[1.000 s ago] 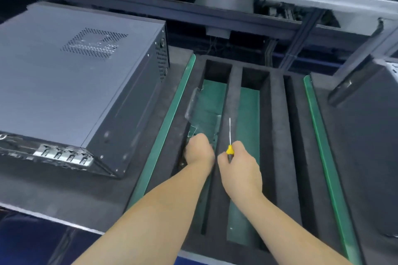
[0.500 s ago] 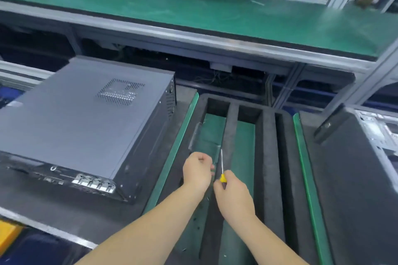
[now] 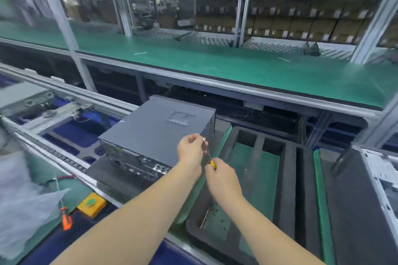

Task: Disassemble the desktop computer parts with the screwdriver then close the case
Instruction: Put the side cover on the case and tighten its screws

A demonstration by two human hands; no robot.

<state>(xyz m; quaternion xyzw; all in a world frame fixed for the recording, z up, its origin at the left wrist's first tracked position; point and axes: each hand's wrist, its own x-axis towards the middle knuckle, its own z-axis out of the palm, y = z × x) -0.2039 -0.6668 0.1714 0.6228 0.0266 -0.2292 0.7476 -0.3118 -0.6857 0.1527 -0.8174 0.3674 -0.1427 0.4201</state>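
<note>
Centre of frame: my right hand [image 3: 221, 175] grips the yellow handle of the screwdriver [image 3: 210, 156], its thin shaft slanting up and to the left. My left hand [image 3: 190, 150], fingers curled, pinches at the shaft's tip; whether a screw sits there, I cannot tell. Just behind both hands, the closed grey computer case [image 3: 155, 133] lies flat on dark foam. Lower right: a black foam tray [image 3: 288, 180] with long slots over green matting. Lower left: an orange-handled tool [image 3: 66, 220] and a yellow block [image 3: 92, 204] on the bench [image 3: 237, 64].
</note>
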